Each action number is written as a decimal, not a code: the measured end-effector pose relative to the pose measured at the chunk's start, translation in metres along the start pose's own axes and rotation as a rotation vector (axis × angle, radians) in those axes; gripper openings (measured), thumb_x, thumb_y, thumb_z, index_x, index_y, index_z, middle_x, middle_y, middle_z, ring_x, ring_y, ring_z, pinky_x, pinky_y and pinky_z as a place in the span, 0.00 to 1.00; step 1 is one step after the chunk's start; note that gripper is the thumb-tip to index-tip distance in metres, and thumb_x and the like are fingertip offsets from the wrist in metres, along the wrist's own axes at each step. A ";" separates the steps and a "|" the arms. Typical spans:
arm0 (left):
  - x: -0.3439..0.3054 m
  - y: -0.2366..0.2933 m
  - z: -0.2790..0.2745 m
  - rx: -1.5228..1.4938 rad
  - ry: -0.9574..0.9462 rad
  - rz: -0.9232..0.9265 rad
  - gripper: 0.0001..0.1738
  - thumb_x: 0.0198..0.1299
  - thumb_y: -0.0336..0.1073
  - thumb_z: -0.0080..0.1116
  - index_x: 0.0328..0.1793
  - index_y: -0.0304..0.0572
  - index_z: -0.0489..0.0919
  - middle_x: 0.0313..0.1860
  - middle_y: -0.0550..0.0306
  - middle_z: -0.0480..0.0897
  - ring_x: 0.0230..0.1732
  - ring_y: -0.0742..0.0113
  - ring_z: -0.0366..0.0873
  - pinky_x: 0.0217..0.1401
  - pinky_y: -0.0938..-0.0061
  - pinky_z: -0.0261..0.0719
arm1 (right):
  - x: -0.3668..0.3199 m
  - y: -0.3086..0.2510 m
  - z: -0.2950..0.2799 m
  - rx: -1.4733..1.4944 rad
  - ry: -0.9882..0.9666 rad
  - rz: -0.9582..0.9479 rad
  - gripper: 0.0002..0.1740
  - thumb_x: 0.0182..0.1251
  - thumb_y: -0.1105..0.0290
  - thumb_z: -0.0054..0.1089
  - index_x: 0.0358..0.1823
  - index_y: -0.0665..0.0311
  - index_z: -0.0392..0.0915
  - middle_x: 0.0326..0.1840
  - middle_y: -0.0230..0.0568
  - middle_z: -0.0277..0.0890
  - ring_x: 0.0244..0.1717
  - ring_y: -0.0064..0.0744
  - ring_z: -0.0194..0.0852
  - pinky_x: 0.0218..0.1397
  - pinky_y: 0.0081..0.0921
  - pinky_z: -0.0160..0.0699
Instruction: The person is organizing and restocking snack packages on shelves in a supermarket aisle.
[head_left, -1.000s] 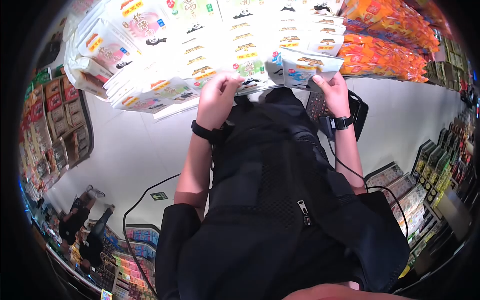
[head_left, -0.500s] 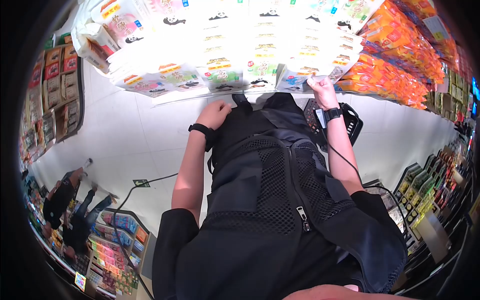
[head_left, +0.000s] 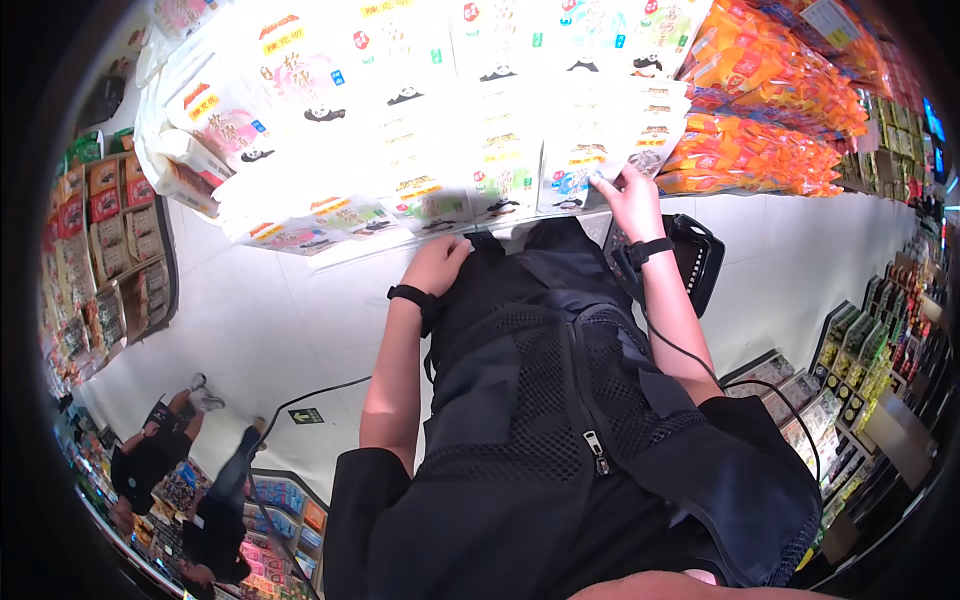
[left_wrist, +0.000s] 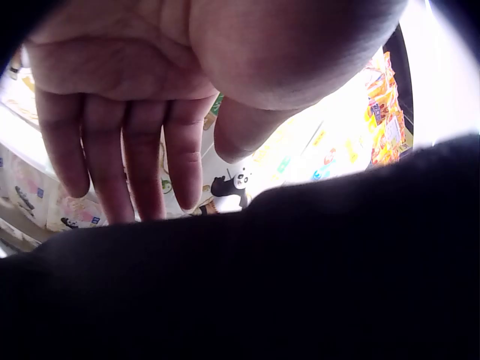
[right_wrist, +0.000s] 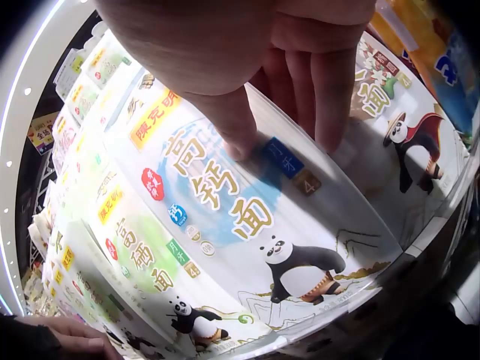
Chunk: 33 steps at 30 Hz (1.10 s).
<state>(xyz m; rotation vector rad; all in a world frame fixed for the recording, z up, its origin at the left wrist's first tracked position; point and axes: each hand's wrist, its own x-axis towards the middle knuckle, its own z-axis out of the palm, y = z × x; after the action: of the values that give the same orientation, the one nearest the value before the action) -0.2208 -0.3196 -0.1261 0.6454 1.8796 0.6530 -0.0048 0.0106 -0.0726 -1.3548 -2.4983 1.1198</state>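
My right hand (head_left: 632, 205) grips the side of a white noodle pack with a blue print (right_wrist: 262, 217) in the front row of the shelf. In the right wrist view its thumb lies on the pack's face while the other fingers reach round the right edge, partly hidden. A panda is printed low on that pack. To its left stands a green-printed noodle pack (right_wrist: 150, 262), to its right another panda pack (right_wrist: 412, 142). My left hand (head_left: 438, 265) hangs by the thigh in front of the shelf, holding nothing, its fingers (left_wrist: 142, 150) loosely extended.
Rows of white noodle packs (head_left: 400, 60) fill the lit shelf. Orange bags (head_left: 760, 150) lie to the right. A black basket (head_left: 700, 265) is on the floor by my right leg. A cable (head_left: 780, 390) runs from the right wrist. Two people (head_left: 160, 450) are at lower left.
The pack in my right hand has gone from tilted out over the shelf edge to standing in the front row. My left hand has dropped from the packs to beside the thigh.
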 end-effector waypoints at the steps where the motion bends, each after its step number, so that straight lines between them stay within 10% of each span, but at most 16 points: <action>1: -0.002 0.005 -0.001 -0.007 0.006 0.016 0.24 0.83 0.51 0.59 0.52 0.32 0.87 0.46 0.40 0.91 0.49 0.47 0.89 0.58 0.59 0.84 | -0.002 -0.004 0.000 -0.013 0.002 0.006 0.21 0.75 0.66 0.79 0.61 0.73 0.88 0.53 0.56 0.95 0.57 0.42 0.97 0.63 0.37 0.92; 4: -0.003 0.027 -0.006 0.033 -0.013 0.132 0.23 0.83 0.49 0.60 0.53 0.32 0.87 0.47 0.36 0.91 0.52 0.38 0.89 0.58 0.54 0.85 | -0.008 -0.006 -0.006 0.018 0.070 -0.016 0.17 0.76 0.63 0.74 0.52 0.73 0.87 0.45 0.62 0.92 0.49 0.57 0.95 0.55 0.47 0.90; 12: 0.004 0.036 0.013 -0.044 -0.087 0.091 0.20 0.83 0.45 0.62 0.52 0.31 0.87 0.40 0.45 0.91 0.44 0.55 0.89 0.51 0.62 0.83 | -0.022 0.007 -0.018 0.039 0.090 -0.098 0.12 0.76 0.69 0.68 0.49 0.73 0.88 0.43 0.63 0.90 0.48 0.65 0.91 0.54 0.52 0.90; 16: 0.014 0.066 0.013 0.022 -0.082 0.139 0.15 0.82 0.41 0.64 0.52 0.33 0.86 0.39 0.48 0.89 0.41 0.59 0.87 0.51 0.64 0.84 | -0.033 0.028 -0.012 0.049 -0.197 -0.041 0.27 0.74 0.66 0.70 0.69 0.73 0.78 0.42 0.59 0.91 0.49 0.64 0.91 0.55 0.53 0.89; 21: 0.025 0.100 0.028 -0.060 -0.012 0.154 0.09 0.78 0.34 0.66 0.50 0.35 0.87 0.38 0.57 0.88 0.42 0.68 0.85 0.51 0.68 0.83 | -0.028 0.052 -0.030 -0.016 -0.400 -0.088 0.26 0.76 0.61 0.69 0.69 0.69 0.80 0.54 0.60 0.90 0.59 0.62 0.89 0.62 0.52 0.87; 33: 0.034 0.224 0.097 -0.090 0.023 0.283 0.07 0.80 0.32 0.65 0.54 0.35 0.85 0.45 0.58 0.90 0.52 0.69 0.88 0.61 0.70 0.84 | -0.011 0.054 -0.146 0.505 -0.157 -0.341 0.15 0.81 0.67 0.69 0.60 0.70 0.87 0.47 0.51 0.92 0.51 0.42 0.95 0.55 0.35 0.90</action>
<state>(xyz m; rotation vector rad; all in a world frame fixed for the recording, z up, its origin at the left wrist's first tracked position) -0.1111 -0.1223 -0.0274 0.8569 1.7838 0.9247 0.0968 0.1026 0.0016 -0.7041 -2.1942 1.6610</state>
